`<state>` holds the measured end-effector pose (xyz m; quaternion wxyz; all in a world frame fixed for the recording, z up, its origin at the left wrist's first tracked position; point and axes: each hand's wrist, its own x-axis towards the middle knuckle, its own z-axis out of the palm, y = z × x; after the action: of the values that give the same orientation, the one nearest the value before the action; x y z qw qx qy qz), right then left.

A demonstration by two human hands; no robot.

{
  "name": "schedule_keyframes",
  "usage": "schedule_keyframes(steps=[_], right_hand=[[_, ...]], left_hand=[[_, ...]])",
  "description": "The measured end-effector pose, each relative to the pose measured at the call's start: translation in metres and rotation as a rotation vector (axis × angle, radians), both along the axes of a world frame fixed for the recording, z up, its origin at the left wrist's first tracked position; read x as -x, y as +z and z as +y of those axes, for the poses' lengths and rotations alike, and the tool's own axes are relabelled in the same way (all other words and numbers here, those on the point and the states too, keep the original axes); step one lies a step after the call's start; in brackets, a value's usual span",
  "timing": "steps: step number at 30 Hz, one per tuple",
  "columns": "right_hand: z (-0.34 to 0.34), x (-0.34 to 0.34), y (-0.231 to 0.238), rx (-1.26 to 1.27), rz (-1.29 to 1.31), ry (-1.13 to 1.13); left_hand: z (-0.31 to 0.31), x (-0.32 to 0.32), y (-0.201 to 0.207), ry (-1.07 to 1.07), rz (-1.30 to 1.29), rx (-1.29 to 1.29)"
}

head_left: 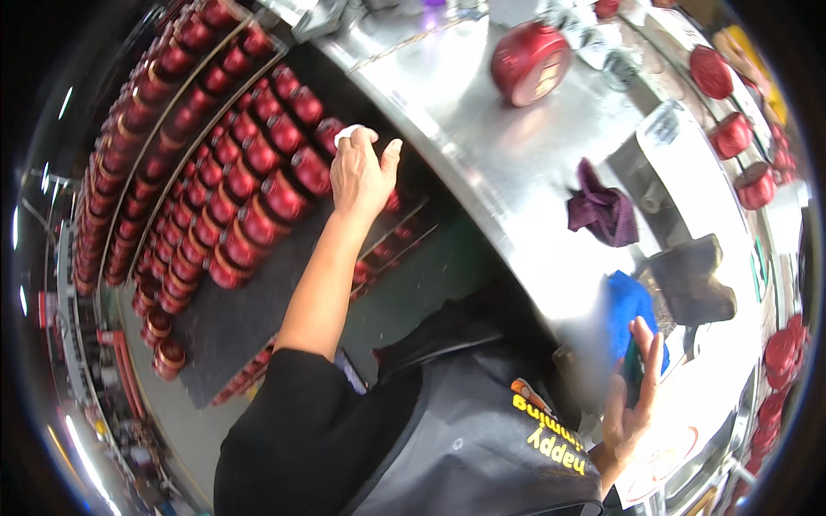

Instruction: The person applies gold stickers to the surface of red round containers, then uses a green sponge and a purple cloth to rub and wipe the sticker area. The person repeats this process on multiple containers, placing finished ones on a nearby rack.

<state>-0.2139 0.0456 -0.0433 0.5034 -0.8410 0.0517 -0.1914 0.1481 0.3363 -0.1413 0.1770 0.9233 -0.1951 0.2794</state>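
My left hand (366, 172) reaches out over the racks at left, with the arm stretched. Its fingers curl round a small white piece (348, 132), whose kind I cannot make out, and the thumb stands apart. Just beyond it are rows of glossy dark red round bottles (284, 196). At lower right, my right hand (635, 400) is held over the worktable's near side, slightly blurred, its fingers spread. A dark green thing (633, 370) shows between thumb and fingers; I cannot tell whether it is touched. A blue cloth (628, 310) lies right beside that hand.
On the metal worktable (447, 103) lie a dark red round bottle (531, 64), a crumpled purple cloth (602, 209) and a dark block (693, 279). More red bottles (731, 135) line the far right side. Between rack and table is a dark gap with green floor (430, 267).
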Motion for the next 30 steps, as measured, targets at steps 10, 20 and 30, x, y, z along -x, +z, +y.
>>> schedule_keyframes(steps=[10, 20, 30], right_hand=[[-0.019, 0.04, 0.005, 0.118, 0.009, -0.318], [-0.054, 0.064, -0.005, 0.235, -0.021, -0.475], [-0.073, 0.116, -0.011, 0.281, -0.068, -0.717]], left_hand=[[-0.198, -0.085, 0.019, -0.369, 0.099, 0.544], [-0.198, 0.021, 0.095, -1.055, 1.152, 1.096], [-0.285, 0.152, 0.089, -1.117, 1.64, 0.661]])
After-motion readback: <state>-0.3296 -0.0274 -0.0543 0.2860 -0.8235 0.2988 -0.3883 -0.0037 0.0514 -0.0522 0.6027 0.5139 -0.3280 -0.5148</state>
